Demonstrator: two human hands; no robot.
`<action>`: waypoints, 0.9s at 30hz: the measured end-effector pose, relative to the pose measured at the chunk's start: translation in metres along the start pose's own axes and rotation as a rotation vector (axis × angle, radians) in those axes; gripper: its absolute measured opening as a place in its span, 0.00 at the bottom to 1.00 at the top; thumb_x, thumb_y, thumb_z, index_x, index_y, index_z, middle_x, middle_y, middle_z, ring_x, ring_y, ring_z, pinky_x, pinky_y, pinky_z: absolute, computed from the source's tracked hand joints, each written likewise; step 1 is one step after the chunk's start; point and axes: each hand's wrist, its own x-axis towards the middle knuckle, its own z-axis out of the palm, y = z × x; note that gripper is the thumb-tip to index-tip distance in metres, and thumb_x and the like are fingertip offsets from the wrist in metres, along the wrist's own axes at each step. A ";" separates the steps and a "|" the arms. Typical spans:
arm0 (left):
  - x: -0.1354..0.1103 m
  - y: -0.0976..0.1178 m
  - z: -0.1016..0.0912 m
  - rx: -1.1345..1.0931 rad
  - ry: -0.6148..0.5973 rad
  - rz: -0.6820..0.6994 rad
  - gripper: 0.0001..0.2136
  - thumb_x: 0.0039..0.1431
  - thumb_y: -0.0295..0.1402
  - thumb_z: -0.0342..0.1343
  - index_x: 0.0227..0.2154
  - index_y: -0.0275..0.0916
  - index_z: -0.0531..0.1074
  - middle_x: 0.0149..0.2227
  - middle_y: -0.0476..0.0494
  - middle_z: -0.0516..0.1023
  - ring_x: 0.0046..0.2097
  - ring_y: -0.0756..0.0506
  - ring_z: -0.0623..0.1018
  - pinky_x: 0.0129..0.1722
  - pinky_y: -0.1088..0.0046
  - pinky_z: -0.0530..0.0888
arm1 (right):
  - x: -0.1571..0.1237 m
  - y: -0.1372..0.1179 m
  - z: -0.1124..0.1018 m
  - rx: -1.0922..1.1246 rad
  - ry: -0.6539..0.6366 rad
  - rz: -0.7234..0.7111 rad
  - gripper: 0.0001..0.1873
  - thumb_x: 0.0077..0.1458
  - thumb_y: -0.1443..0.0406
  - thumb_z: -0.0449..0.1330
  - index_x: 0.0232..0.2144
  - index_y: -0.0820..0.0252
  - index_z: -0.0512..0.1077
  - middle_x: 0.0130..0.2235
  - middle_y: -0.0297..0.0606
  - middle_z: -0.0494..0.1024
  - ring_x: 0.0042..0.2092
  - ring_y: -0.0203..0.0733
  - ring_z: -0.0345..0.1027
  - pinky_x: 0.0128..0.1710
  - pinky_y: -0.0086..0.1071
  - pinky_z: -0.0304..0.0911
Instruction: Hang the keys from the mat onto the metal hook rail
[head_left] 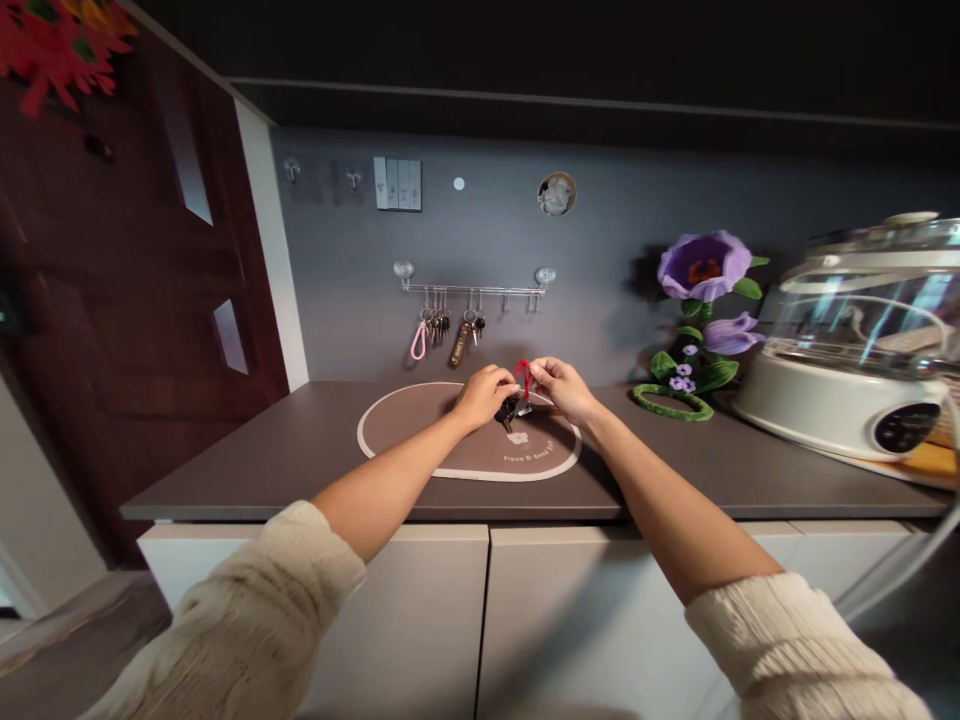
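Note:
My left hand [484, 396] is closed around a bunch of dark keys [509, 410], which hangs just above the brown oval mat [409, 430]. A red cord loop [524, 374] rises from the bunch. My right hand [561, 386] pinches that red cord between thumb and fingertips. Both hands are close together over the mat's right half. Part of the bunch is hidden behind my left fingers.
On the wall behind, a clear hook rail [480, 290] carries several keys, a pink strap [418, 341] and a brown tag [458, 346]. Purple artificial flowers [705, 268] and a white steamer-like appliance [817, 400] stand to the right on the dark countertop [247, 455].

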 end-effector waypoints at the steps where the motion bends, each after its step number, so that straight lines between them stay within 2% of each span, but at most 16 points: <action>1: 0.000 0.001 0.001 -0.006 -0.008 0.005 0.06 0.54 0.33 0.52 0.29 0.37 0.72 0.31 0.47 0.70 0.33 0.51 0.69 0.36 0.76 0.66 | 0.001 0.001 -0.001 0.002 0.004 -0.009 0.22 0.41 0.48 0.59 0.27 0.61 0.64 0.22 0.29 0.64 0.24 0.29 0.55 0.27 0.26 0.54; 10: -0.004 0.011 0.007 0.053 -0.049 -0.017 0.13 0.48 0.40 0.56 0.36 0.38 0.71 0.34 0.47 0.69 0.33 0.50 0.69 0.37 0.74 0.66 | 0.006 -0.001 -0.002 0.107 0.049 -0.094 0.18 0.42 0.52 0.61 0.25 0.61 0.66 0.23 0.30 0.66 0.25 0.29 0.55 0.28 0.26 0.53; 14: -0.003 0.016 0.010 0.070 -0.036 -0.034 0.13 0.47 0.41 0.56 0.32 0.37 0.71 0.32 0.47 0.68 0.32 0.50 0.68 0.35 0.74 0.65 | 0.006 -0.004 0.000 0.176 0.047 -0.096 0.16 0.42 0.54 0.62 0.25 0.61 0.67 0.22 0.29 0.65 0.24 0.29 0.54 0.26 0.26 0.53; 18: -0.001 0.019 0.011 0.021 -0.029 -0.045 0.09 0.47 0.37 0.56 0.28 0.36 0.71 0.28 0.49 0.68 0.30 0.50 0.67 0.33 0.75 0.64 | 0.005 -0.008 0.004 0.238 0.052 -0.101 0.15 0.41 0.55 0.62 0.25 0.60 0.67 0.24 0.30 0.67 0.24 0.28 0.54 0.25 0.25 0.53; 22: 0.001 0.017 0.011 -0.153 -0.070 -0.111 0.06 0.48 0.33 0.54 0.23 0.35 0.70 0.23 0.51 0.68 0.27 0.52 0.66 0.30 0.76 0.62 | 0.005 -0.010 0.004 0.266 0.064 -0.087 0.15 0.41 0.55 0.63 0.25 0.60 0.67 0.25 0.31 0.69 0.25 0.29 0.58 0.26 0.25 0.54; 27: 0.003 0.014 0.014 -0.599 -0.108 -0.285 0.05 0.47 0.30 0.55 0.25 0.32 0.70 0.23 0.51 0.70 0.26 0.53 0.68 0.30 0.76 0.64 | 0.005 -0.005 0.000 0.233 0.115 -0.045 0.16 0.40 0.55 0.63 0.25 0.61 0.68 0.23 0.31 0.68 0.24 0.28 0.59 0.24 0.24 0.54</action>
